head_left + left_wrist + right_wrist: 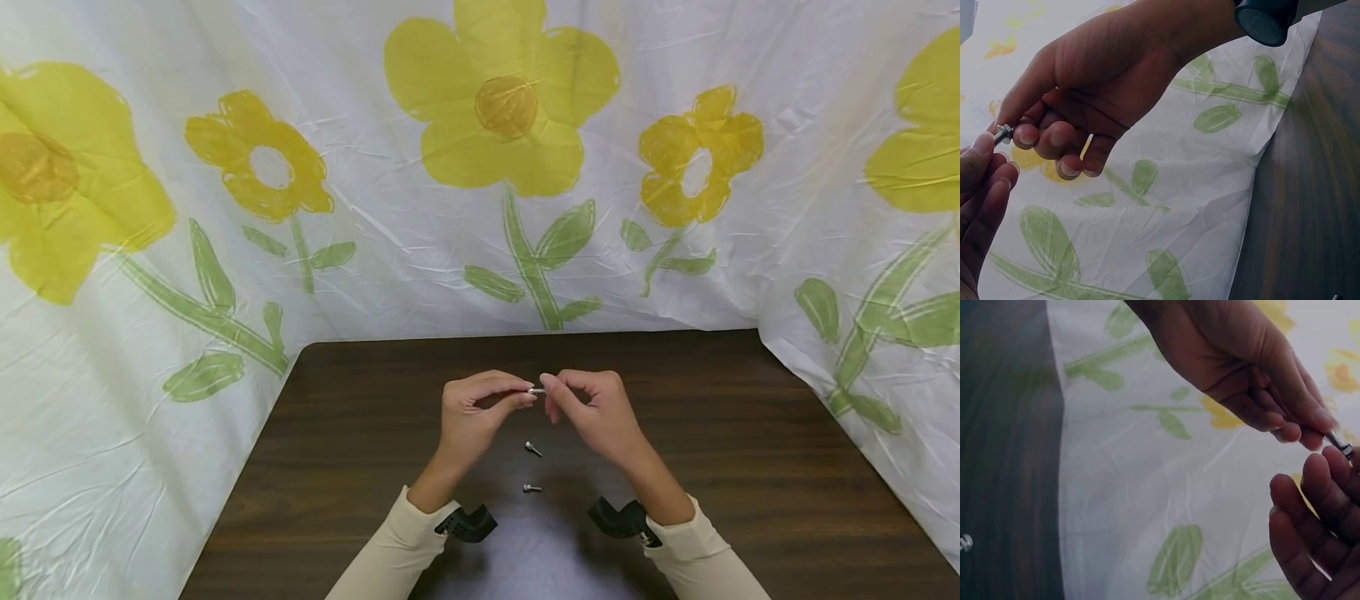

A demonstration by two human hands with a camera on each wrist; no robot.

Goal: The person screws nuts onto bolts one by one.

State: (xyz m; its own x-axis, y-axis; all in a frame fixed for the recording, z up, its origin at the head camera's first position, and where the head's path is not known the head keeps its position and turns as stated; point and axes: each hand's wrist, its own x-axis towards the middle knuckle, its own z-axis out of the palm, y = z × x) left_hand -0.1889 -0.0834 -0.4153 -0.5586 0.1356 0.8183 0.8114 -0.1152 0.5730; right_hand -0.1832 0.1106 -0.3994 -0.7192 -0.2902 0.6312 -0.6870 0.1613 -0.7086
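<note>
Both hands meet above the table around a small silver bolt. My left hand pinches one end between thumb and index finger. The thumb and index finger of my right hand pinch the other end. In the left wrist view the bolt shows a wider ring, like a nut or washer, by the left fingertips. In the right wrist view the bolt's shank comes out of the right fingertips. Below the hands lie two more bolts, an upper one and a lower one.
The dark wood table has a white curtain with yellow flowers around its back and sides. A black wrist camera sits on the left wrist and another black camera on the right.
</note>
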